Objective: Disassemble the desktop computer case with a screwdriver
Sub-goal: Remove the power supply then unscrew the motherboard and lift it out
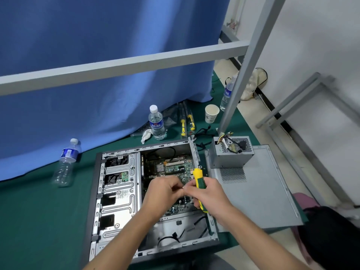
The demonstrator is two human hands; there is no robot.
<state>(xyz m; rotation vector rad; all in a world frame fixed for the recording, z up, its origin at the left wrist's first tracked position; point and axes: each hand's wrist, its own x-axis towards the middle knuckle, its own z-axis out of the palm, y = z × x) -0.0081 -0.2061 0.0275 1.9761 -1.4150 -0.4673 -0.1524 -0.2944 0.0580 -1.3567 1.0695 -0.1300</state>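
The case point(116, 191) is laid open on its side on a green mat point(39, 211), with the motherboard point(171, 166) exposed inside and the drive bays to the left. Above the board, a yellow-and-green screwdriver point(199, 182) is gripped in the right hand point(206, 193), its handle standing up out of the curled fingers. The left hand point(163, 193) is brought against the right, fingertips pinched together on something too small to identify. Just right of the case, a side panel point(263, 191) is laid flat, and a power supply point(231, 152) is set on its far end. Beyond the case, an upright bottle point(156, 122), two more screwdrivers point(187, 123) and a paper cup point(211, 114) are seen. Another bottle point(67, 162) is lying to the left, by a blue curtain point(97, 55).
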